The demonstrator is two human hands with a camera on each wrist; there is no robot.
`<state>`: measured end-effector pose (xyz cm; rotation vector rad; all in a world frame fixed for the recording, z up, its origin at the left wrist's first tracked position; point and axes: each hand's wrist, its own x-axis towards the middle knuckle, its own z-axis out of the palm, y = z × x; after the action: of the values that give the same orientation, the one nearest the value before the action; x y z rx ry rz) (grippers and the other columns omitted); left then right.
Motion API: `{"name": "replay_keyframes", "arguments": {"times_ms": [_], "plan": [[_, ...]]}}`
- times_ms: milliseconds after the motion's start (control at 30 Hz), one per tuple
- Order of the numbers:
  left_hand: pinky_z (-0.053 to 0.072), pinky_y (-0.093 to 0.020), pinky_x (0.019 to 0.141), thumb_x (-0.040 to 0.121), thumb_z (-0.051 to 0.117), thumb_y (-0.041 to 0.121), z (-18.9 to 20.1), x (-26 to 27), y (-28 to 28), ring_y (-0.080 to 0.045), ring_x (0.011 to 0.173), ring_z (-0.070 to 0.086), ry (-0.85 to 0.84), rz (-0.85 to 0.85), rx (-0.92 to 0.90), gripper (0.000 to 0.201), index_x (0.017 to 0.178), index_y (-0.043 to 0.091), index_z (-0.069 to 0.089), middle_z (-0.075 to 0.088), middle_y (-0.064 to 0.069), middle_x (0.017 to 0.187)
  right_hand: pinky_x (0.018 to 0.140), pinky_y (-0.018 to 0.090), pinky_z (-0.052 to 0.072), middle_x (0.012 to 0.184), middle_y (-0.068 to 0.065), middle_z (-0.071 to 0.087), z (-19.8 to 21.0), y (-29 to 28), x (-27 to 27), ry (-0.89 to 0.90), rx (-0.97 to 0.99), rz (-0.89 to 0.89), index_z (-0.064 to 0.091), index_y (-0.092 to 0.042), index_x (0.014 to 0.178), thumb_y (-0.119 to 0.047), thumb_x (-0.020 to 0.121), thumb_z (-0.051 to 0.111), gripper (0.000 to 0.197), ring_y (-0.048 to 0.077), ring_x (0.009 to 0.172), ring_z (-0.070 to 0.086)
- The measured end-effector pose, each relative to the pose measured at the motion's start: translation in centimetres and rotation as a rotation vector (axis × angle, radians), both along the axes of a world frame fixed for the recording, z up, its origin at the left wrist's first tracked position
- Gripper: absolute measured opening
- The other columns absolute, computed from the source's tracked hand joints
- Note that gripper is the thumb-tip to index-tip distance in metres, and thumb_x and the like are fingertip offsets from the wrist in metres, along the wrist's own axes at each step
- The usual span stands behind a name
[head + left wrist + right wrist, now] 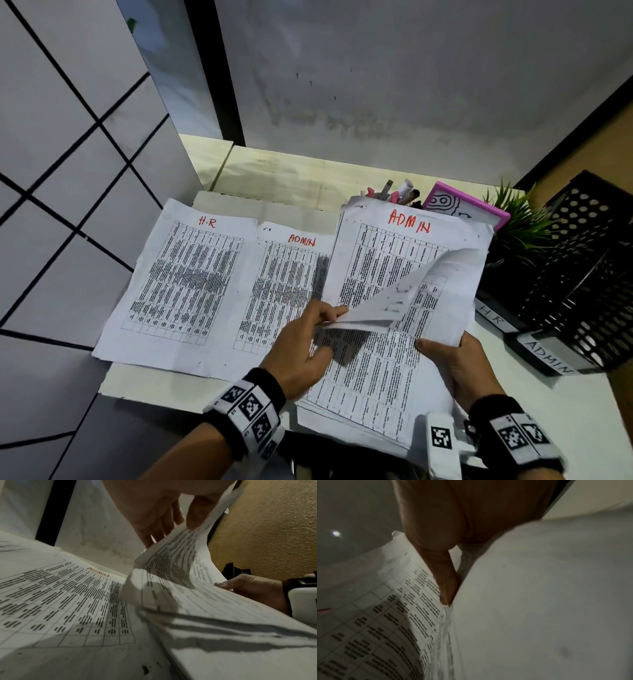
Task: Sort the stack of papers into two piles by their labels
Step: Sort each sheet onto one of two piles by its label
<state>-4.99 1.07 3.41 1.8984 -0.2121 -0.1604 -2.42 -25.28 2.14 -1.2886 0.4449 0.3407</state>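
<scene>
My right hand (459, 363) grips the stack of papers (387, 359) at its near edge; left hand (305, 346) pinches the top sheet (411, 291), curled above: light, floppy, best taken by a corner.

Pale wood-grain tabletop (291, 171), brightly lit along its far edge, butted against a grey, smudged wall (394, 68) with a black vertical strip (226, 68) near its left end. Off the tabletop's left edge, a floor of large pale tiles (51, 154) with dark grout lines; beyond the right edge, a tan, rough-textured wall (274, 527). At the tabletop's far right corner, a pen holder (394, 193), a pink-framed board (466, 209), a small green plant (517, 219) and a black perforated tray rack (582, 267).
</scene>
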Motion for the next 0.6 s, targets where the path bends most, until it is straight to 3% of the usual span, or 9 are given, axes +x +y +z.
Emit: {"name": "replay_keyframes", "arguments": {"times_ms": [33,100,133,267,367,433,500,567,600], "plan": [[0.048,-0.01,0.083,0.08,0.051,-0.002,0.1,0.0,0.0,0.001,0.11,0.056,0.03,0.013,0.029,0.038,0.094,0.031,0.037,0.057,0.014,0.123,0.06,0.032,0.058,0.096,0.016,0.075,0.0,0.0,0.0,-0.004,-0.012,0.009,0.061,0.004,0.115,-0.001,0.056,0.077,0.061,0.03,0.08,0.074],[0.05,-0.019,0.062,0.086,0.054,-0.001,-0.1,0.2,-0.1,-0.001,0.08,0.059,0.03,0.143,0.053,0.037,0.086,0.029,0.033,0.059,0.012,0.099,0.062,0.033,0.059,0.099,0.017,0.075,-0.3,0.2,-0.1,-0.016,-0.046,0.02,0.063,0.002,0.115,-0.017,0.04,0.092,0.083,0.031,0.084,0.073],[0.044,-0.023,0.053,0.089,0.056,0.001,-0.2,0.5,-0.2,-0.002,0.066,0.054,0.023,0.238,0.028,0.035,0.082,0.027,0.033,0.056,0.011,0.084,0.064,0.033,0.059,0.101,0.018,0.074,-0.4,0.3,-0.1,-0.02,-0.062,0.026,0.063,0.001,0.116,-0.023,0.033,0.095,0.092,0.032,0.086,0.073],[0.039,-0.016,0.058,0.085,0.065,0.0,0.1,1.4,1.2,-0.001,0.059,0.048,0.041,0.475,-0.073,0.041,0.067,0.025,0.039,0.048,0.013,0.064,0.066,0.029,0.058,0.103,0.02,0.073,-1.0,0.8,-0.2,-0.03,-0.052,0.036,0.063,0.001,0.114,-0.02,0.034,0.094,0.089,0.029,0.087,0.073],[0.049,-0.022,0.074,0.085,0.06,-0.009,1.7,1.8,4.3,-0.011,0.077,0.064,0.039,0.493,-0.095,0.043,0.065,0.03,0.056,0.063,0.011,0.073,0.067,0.028,0.059,0.101,0.017,0.074,-1.3,0.6,-0.3,-0.029,-0.074,0.04,0.064,0.0,0.113,-0.03,0.026,0.097,0.098,0.031,0.091,0.072],[0.053,-0.032,0.085,0.087,0.06,-0.005,2.6,2.1,7.5,-0.013,0.089,0.067,0.02,0.549,-0.094,0.032,0.077,0.024,0.068,0.071,0.008,0.086,0.073,0.028,0.059,0.102,0.014,0.075,-1.7,0.0,-0.4,-0.011,-0.102,0.003,0.065,-0.003,0.111,-0.03,0.023,0.097,0.098,0.031,0.095,0.071],[0.052,-0.047,0.091,0.09,0.059,-0.001,2.9,2.4,11.4,-0.027,0.096,0.066,0.043,0.662,-0.125,0.027,0.088,0.022,0.072,0.072,0.001,0.097,0.074,0.028,0.059,0.101,0.013,0.075,-1.8,-0.9,-0.6,0.0,-0.117,-0.018,0.064,-0.003,0.112,-0.036,0.015,0.098,0.108,0.028,0.092,0.072],[0.052,-0.061,0.078,0.09,0.051,-0.006,2.9,3.0,15.3,-0.048,0.084,0.059,0.088,0.734,-0.062,0.035,0.093,0.023,0.07,0.07,-0.008,0.105,0.065,0.024,0.058,0.094,0.01,0.076,-1.6,-1.6,-0.9,0.015,-0.125,-0.041,0.064,0.0,0.109,-0.033,0.013,0.098,0.108,0.022,0.083,0.074],[0.052,-0.056,0.062,0.087,0.045,-0.01,2.8,3.3,17.1,-0.048,0.07,0.056,0.12,0.736,0.011,0.041,0.094,0.023,0.067,0.067,-0.013,0.107,0.06,0.021,0.057,0.089,0.008,0.077,-1.4,-1.9,-1.0,0.021,-0.131,-0.049,0.063,0.003,0.11,-0.026,0.02,0.097,0.1,0.019,0.077,0.074]]}}
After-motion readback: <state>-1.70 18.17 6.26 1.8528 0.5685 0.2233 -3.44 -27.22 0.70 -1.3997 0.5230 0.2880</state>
